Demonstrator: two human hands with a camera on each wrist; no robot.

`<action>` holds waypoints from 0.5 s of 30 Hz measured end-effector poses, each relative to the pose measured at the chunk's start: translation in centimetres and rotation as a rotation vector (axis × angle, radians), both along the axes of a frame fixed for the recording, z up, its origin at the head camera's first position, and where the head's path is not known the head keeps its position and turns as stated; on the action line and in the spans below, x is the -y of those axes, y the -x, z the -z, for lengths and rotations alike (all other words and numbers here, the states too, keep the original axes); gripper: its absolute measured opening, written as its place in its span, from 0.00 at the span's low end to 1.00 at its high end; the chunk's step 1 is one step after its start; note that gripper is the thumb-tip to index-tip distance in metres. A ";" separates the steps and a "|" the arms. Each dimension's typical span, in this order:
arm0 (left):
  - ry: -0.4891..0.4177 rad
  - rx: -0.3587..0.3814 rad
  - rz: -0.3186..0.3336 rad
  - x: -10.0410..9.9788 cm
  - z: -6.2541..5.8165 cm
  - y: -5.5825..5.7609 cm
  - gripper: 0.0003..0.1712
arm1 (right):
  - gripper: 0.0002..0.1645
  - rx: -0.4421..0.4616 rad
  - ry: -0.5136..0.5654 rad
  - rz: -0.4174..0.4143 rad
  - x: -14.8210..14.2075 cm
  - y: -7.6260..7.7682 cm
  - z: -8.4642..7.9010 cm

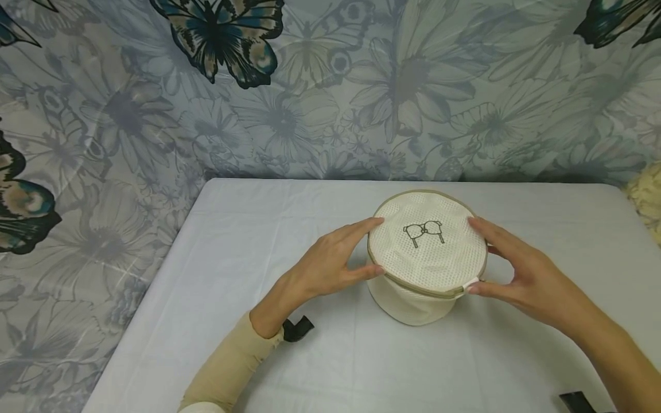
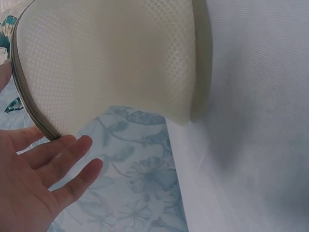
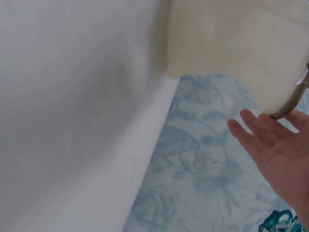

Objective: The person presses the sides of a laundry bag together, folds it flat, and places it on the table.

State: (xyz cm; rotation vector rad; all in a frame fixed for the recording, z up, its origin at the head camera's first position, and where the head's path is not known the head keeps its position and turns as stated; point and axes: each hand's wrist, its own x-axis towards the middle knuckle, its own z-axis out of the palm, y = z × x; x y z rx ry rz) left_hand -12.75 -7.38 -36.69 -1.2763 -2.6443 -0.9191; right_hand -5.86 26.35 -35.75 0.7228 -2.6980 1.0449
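Along the left side, patterned cloth (image 1: 111, 229) is hanging beside the white-covered table (image 1: 155, 350). Moving rightward, we are wearing a tan sleeve (image 1: 229, 355) on the left forearm, with a black strap (image 1: 298, 328) sticking out near the wrist. Our left hand (image 1: 330, 258) is touching the left edge of the pale mesh bag (image 1: 426, 261), forefinger and thumb resting well apart on its rim; the left wrist view is showing its fingers spreading loosely.

Between our two hands, the bag is standing on the right half of the table, its round lid facing up. It is lying to the right of our left hand and to the left of our right, and since both are touching it, neither is sitting nearer. Its body is forming a squat upright drum, so we are finding no clear long axis across the table. Black glasses (image 1: 424, 232) are decorating the lid.

At the right, our right hand (image 1: 532, 281) is mirroring the other, fingers extending to the rim, its thumb touching close by the zip pull (image 1: 472, 283); we are unable to tell whether it is pressing that. Farther right, something yellowish (image 1: 646, 195) is showing at the edge.
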 end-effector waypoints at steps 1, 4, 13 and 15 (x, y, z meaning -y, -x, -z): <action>0.002 0.008 0.004 0.0 0.1 0.0 0.47 | 0.69 0.000 -0.005 0.010 0.1 0.0 0.1; 0.006 0.021 0.016 0.0 0.3 0.1 0.48 | 0.69 -0.015 -0.036 0.029 0.2 -0.2 0.4; 0.032 0.043 0.008 -0.1 0.6 0.4 0.48 | 0.71 -0.031 -0.027 0.023 0.5 -0.1 1.3; 0.043 0.049 0.003 -0.1 0.7 0.4 0.49 | 0.72 -0.023 -0.015 0.010 0.6 -0.1 1.6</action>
